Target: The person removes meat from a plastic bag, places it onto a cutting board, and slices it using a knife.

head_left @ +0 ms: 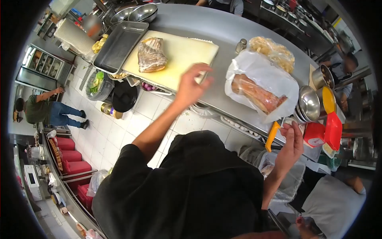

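On my feed the right hand (292,137) has its fingertips bunched, and I can't tell whether anything sits between them. The left hand (194,83) hides part of the cutting board (179,57). White paper (254,63) covers the underside of the meat (258,93). I can't name what the plastic bag (273,51) holds, and the dial on the red scale (315,133) is too small for me to read. The top edge cuts off one person (234,6); the dark lens rim crops another in grey (334,203).
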The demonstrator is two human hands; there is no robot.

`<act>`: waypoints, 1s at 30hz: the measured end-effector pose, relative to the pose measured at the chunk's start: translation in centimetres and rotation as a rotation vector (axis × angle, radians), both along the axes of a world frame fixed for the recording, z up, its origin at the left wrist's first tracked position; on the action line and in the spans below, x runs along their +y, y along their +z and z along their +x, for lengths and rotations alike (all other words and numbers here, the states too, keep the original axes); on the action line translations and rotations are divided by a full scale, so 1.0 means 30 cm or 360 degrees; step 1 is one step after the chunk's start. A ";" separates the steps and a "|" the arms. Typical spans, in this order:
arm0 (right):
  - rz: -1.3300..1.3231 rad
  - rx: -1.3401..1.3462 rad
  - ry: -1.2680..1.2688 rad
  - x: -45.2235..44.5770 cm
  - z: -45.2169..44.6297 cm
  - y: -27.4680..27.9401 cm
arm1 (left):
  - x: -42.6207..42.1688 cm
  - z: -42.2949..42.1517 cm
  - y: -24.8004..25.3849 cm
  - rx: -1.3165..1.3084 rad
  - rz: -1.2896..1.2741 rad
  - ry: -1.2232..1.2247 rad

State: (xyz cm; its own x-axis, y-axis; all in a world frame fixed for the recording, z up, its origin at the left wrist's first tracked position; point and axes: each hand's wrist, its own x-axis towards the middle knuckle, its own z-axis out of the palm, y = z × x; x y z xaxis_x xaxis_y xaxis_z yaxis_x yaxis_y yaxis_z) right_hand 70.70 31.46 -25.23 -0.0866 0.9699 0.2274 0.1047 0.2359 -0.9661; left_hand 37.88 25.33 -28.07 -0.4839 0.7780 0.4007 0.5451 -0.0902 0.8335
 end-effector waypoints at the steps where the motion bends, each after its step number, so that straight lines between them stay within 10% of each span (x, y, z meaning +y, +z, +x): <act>1: 0.0020 -0.0004 0.0048 -0.033 -0.042 0.012 | -0.010 -0.110 -0.048 -0.0004 0.0051 0.0167; 14: 0.0369 -0.1411 -0.0465 -0.010 0.051 -0.350 | -0.171 -0.613 -0.234 0.0927 -0.0396 0.0409; 30: -0.0180 -0.1468 -0.0366 0.221 0.109 -0.489 | -0.211 -0.667 -0.195 0.1273 -0.0715 0.0567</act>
